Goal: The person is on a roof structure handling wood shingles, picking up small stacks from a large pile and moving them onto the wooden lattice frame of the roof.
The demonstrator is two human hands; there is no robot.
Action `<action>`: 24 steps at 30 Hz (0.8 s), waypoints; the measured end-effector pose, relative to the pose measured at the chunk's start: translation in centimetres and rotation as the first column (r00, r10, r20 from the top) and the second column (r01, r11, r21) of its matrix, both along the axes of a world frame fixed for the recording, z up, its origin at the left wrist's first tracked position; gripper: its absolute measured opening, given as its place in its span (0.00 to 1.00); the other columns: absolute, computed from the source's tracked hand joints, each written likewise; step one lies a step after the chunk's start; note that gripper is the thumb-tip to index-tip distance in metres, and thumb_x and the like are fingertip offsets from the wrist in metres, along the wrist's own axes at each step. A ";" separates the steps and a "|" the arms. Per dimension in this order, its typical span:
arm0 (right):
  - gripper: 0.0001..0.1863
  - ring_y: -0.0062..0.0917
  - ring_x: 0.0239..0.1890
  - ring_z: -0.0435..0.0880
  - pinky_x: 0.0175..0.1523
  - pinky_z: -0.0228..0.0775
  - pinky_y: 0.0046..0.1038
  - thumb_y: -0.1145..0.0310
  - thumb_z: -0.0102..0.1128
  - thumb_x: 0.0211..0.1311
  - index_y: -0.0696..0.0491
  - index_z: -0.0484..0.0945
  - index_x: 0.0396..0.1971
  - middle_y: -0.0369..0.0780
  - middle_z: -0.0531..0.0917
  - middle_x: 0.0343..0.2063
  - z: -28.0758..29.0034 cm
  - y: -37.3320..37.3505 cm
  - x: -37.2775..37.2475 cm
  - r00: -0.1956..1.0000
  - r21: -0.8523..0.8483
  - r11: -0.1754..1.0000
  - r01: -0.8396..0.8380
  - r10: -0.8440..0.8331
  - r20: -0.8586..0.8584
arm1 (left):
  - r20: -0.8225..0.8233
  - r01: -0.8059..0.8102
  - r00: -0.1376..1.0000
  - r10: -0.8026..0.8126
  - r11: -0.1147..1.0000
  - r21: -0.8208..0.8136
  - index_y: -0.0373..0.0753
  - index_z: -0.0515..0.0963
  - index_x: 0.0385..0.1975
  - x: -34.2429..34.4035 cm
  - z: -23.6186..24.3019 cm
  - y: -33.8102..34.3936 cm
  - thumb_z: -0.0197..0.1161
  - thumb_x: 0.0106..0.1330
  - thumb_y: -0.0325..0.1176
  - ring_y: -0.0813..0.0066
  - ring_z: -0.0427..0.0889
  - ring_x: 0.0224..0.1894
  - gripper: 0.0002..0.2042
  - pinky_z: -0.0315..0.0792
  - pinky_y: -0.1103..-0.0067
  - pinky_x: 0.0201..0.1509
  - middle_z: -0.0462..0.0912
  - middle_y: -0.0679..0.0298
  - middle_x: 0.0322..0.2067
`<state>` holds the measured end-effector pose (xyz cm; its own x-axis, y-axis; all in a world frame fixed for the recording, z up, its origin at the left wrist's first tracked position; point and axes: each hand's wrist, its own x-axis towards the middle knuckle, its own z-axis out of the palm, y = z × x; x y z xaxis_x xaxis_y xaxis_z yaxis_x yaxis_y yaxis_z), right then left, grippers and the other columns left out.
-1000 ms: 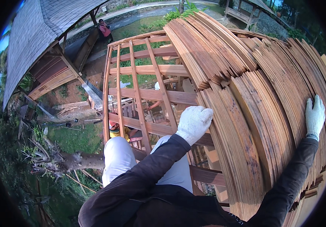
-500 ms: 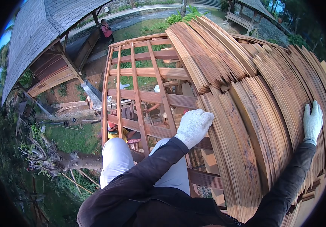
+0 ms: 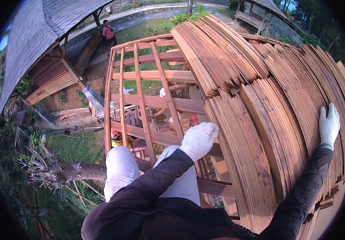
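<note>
My left hand [image 3: 200, 140], in a white knit glove, is closed with its fingers curled under. It hangs over the open roof frame, just left of a stack of long wooden boards [image 3: 240, 156]. Whatever its fingers may hold is hidden. On the right, my right hand [image 3: 329, 126], gloved the same way, lies stretched out with fingers apart on another stack of thin boards [image 3: 296, 84]. A thick board edge [image 3: 262, 132] shows between the near stacks.
Reddish battens and beams [image 3: 156, 103] form an open grid, with gaps to the ground below. Beneath it are a person in a yellow top [image 3: 118, 141] and others partly hidden. Another person [image 3: 108, 33] stands by a shingled pavilion [image 3: 40, 36]. A cut tree trunk [image 3: 80, 171] lies left.
My left hand has drawn slightly left and down, away from the edge of the board stack, still closed. My right hand stays on the boards. The view has shifted a little.
</note>
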<state>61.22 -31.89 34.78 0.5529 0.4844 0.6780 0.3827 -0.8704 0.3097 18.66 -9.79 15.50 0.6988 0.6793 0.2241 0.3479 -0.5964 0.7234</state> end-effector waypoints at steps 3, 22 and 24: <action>0.30 0.39 0.68 0.72 0.71 0.61 0.42 0.51 0.52 0.74 0.55 0.70 0.68 0.46 0.76 0.65 0.1 0.0 -0.5 0.999 -0.014 0.999 0.035 -0.035 0.029 | -0.019 -0.009 1.000 0.008 0.999 -0.048 0.37 0.82 0.40 -0.5 -0.6 0.0 0.59 0.69 0.37 0.52 0.86 0.45 0.11 0.78 0.64 0.51 0.86 0.53 0.37; 0.32 0.41 0.68 0.73 0.72 0.63 0.38 0.47 0.52 0.73 0.54 0.72 0.67 0.47 0.76 0.65 0.0 0.0 1.9 0.997 0.007 0.997 -0.072 0.072 -0.039 | 0.551 0.527 0.814 0.183 0.164 -0.834 0.35 0.73 0.40 1.5 -8.3 -2.1 0.56 0.77 0.36 0.83 0.72 0.31 0.09 0.74 0.81 0.43 0.71 0.70 0.30; 0.32 0.41 0.68 0.73 0.72 0.63 0.38 0.47 0.52 0.74 0.54 0.71 0.68 0.47 0.76 0.65 -0.2 -0.1 2.3 0.998 -0.005 0.998 -0.067 0.067 0.001 | 0.545 0.528 0.826 0.141 0.143 -0.837 0.35 0.75 0.43 0.7 -7.3 -1.7 0.55 0.78 0.36 0.82 0.75 0.33 0.10 0.77 0.80 0.49 0.73 0.71 0.32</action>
